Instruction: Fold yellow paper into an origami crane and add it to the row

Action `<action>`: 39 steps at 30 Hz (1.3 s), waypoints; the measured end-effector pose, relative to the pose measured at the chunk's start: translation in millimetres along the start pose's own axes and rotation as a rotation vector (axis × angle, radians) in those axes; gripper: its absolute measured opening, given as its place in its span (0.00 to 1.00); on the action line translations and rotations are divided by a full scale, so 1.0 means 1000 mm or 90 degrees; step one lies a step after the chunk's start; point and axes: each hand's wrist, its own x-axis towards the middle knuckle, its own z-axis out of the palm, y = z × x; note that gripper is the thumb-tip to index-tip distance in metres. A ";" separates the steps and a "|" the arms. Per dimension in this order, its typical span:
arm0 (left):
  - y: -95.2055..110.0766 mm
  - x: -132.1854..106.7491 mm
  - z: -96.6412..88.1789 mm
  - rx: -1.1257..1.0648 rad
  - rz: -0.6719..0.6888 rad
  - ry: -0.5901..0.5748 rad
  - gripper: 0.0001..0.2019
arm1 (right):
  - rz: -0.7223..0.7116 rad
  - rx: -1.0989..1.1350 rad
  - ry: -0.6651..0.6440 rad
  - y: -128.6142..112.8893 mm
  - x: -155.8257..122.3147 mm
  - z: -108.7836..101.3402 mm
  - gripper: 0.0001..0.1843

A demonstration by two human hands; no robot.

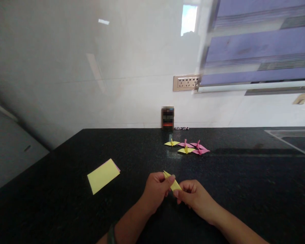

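Observation:
Both my hands meet low in the middle of the black countertop, pinching one folded yellow paper piece. My left hand grips its upper left end between thumb and fingers. My right hand pinches its lower right end. The paper is narrow and pointed, tilted down to the right. Farther back lie several finished paper cranes, yellow and pink, in a small cluster.
A flat stack of yellow and pink paper squares lies to the left of my hands. A small dark box stands against the white wall, below a socket plate. A sink edge shows at far right.

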 end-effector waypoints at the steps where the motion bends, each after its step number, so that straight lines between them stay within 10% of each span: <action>1: 0.000 0.000 0.001 0.008 0.003 0.006 0.20 | -0.014 -0.005 0.010 -0.001 0.000 0.001 0.18; 17: 0.017 0.004 -0.002 0.039 0.055 0.107 0.20 | -0.040 -0.032 0.058 -0.017 0.014 0.004 0.23; 39: 0.004 0.006 -0.009 0.047 0.021 0.038 0.18 | -0.097 -0.057 0.011 0.008 0.019 0.007 0.20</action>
